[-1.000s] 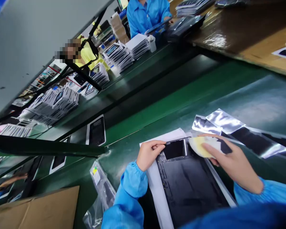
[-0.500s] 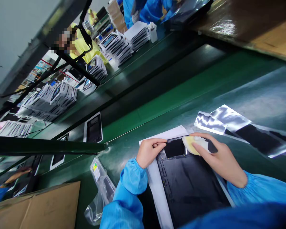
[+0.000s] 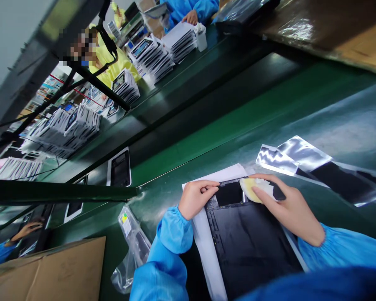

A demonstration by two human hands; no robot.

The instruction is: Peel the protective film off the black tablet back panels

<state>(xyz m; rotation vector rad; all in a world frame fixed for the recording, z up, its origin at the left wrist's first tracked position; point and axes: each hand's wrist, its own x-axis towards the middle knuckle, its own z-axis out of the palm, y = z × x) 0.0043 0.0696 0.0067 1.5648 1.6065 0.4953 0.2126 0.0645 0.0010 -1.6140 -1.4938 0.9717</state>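
Observation:
A black tablet panel lies on white sheets in front of me, with a darker rectangle near its far edge. My left hand is closed, thumb and forefinger pinching the panel's far left corner. Gripped in my right hand is a yellow-and-white pad, resting against the far right part of the panel beside the dark rectangle. The right fingertips are partly hidden behind the pad.
Shiny silver and black film sheets lie to the right. A clear plastic bag and a cardboard box are at left. Beyond runs a green conveyor carrying white-framed tablet parts. Co-workers sit behind stacked panels.
My hands, the pad and the panel have hardly moved. The view has shifted slightly. Across the line, a co-worker's hand now rests by a stack.

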